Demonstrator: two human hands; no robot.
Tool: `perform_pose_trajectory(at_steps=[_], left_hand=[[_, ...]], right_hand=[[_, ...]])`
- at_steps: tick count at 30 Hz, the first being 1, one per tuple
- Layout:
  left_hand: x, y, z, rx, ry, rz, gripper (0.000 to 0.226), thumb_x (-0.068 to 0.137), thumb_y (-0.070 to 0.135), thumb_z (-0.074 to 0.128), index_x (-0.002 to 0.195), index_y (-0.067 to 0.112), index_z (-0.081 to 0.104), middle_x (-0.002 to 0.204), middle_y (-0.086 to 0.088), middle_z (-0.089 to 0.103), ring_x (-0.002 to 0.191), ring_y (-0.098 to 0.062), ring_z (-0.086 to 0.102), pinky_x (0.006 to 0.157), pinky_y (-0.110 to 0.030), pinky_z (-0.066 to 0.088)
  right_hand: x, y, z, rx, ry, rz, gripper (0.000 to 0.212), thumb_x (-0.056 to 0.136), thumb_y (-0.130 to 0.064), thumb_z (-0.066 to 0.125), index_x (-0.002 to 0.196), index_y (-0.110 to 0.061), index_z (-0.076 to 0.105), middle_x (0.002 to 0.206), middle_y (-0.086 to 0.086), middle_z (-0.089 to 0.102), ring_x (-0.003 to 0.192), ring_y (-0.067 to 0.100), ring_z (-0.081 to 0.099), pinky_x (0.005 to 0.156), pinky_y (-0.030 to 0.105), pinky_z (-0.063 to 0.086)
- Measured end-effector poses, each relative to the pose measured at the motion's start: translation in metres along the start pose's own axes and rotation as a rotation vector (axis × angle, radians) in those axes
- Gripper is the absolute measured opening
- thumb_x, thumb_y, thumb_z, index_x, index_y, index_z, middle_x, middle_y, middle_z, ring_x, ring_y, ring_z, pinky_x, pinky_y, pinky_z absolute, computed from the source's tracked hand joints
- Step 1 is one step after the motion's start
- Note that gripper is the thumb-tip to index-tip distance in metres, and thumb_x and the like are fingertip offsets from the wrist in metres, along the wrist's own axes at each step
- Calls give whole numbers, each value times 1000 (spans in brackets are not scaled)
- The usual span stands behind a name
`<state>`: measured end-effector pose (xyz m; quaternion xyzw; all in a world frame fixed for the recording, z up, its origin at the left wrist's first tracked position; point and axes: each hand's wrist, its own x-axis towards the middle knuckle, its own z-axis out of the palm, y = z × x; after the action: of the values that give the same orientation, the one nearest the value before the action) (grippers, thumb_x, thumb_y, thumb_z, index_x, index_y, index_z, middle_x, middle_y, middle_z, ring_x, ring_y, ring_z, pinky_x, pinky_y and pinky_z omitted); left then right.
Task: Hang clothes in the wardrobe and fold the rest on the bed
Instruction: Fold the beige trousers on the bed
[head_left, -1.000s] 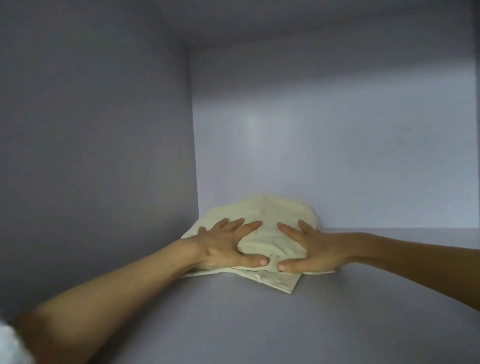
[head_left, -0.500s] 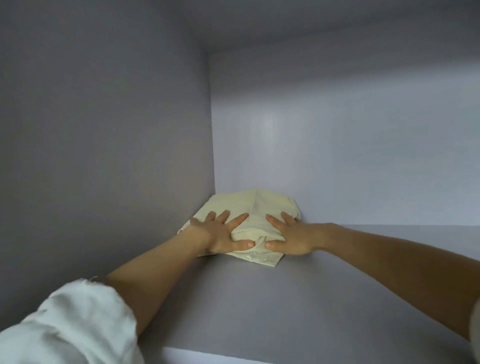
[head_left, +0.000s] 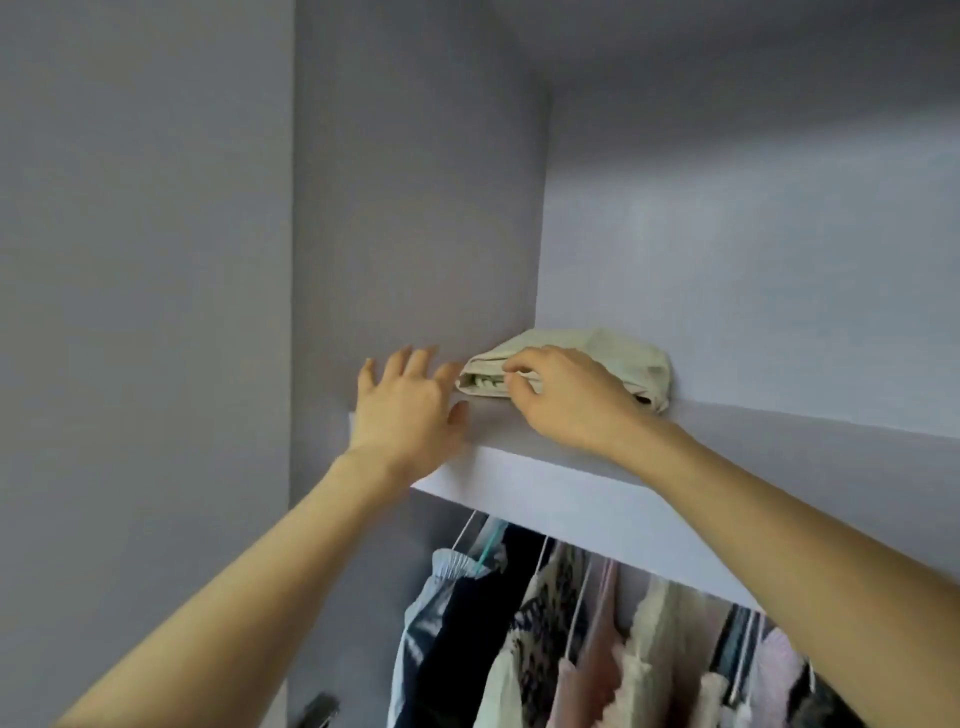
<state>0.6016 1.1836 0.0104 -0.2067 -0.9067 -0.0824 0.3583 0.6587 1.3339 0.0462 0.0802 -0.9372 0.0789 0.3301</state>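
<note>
A folded cream garment lies on the wardrobe's upper shelf, pushed into the back left corner. My right hand rests over its front. The fingers curl onto the folded edge and the thumb sits under it. My left hand is just left of the garment, off the cloth. Its fingers are spread, and it hovers over the shelf's front left corner near the side wall.
Below the shelf, several clothes hang on hangers: dark, patterned, pink and cream pieces. The grey side panel closes the shelf on the left. The shelf runs on to the right of the garment.
The view has pulled back and down, so the shelf edge and hanging clothes now show. My left hand has come off the garment. My right hand has shifted to its front edge.
</note>
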Motion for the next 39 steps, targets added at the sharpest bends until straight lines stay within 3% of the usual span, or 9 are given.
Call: perform_pose_trajectory(at_steps=[3,6,10,12,15,19,22,29,39], left_hand=[[-86,-17,-8,-61,113,-77,45,90,31,46,133,21,49,140,-7,44,128,-28,42,107,-48,30],[-189,-41,-3,-122,107,-224,43,80,27,46,116,13,62,116,-11,62,100,-35,61,86,-46,46],[-322,-58,7,-162,-167,-430,45,93,26,49,137,19,44,140,-3,44,126,-27,42,103,-36,30],[-378,-65,5,-170,-253,-472,45,94,29,45,138,22,42,142,0,41,129,-22,39,105,-31,26],[-471,-87,-6,-132,-399,-626,43,95,31,44,138,25,43,141,4,43,129,-18,39,106,-28,23],[-576,-144,-39,-70,-472,-944,43,96,30,43,139,24,39,142,4,42,128,-18,41,105,-29,26],[-624,-181,-66,-33,-455,-1083,43,96,29,43,138,22,41,141,1,44,125,-21,45,103,-30,29],[-733,-286,-142,38,-374,-1384,43,95,27,47,137,19,44,139,-5,46,121,-24,49,101,-34,37],[-803,-425,-181,87,-248,-1610,46,95,29,48,139,17,39,141,-6,42,126,-25,43,103,-37,36]], right_hand=[[-52,-51,23,337,159,-91,29,94,-25,44,117,-20,60,121,-3,60,113,17,53,95,34,42],[-126,-98,64,630,108,-155,34,89,-26,41,114,-15,61,112,-4,62,102,12,58,86,27,47],[-214,-142,139,726,-188,-56,27,93,-17,46,115,-12,60,111,-1,63,101,13,58,87,30,47],[-250,-160,171,718,-375,10,26,94,-13,46,117,-11,60,115,1,63,104,18,58,88,28,45],[-302,-209,215,675,-681,-46,25,94,-14,46,114,-12,62,115,3,65,104,21,60,86,24,42],[-348,-303,254,672,-973,-223,24,94,-17,46,109,-15,64,102,4,70,99,24,63,87,33,48],[-364,-367,268,732,-1115,-294,27,97,-17,41,113,-13,62,99,7,69,97,26,62,86,34,48],[-405,-560,297,796,-1326,-466,30,97,-18,40,117,-11,60,112,5,65,107,19,58,93,30,45],[-376,-748,352,723,-1340,-666,30,97,-20,41,122,-12,57,122,3,61,112,19,54,91,23,38]])
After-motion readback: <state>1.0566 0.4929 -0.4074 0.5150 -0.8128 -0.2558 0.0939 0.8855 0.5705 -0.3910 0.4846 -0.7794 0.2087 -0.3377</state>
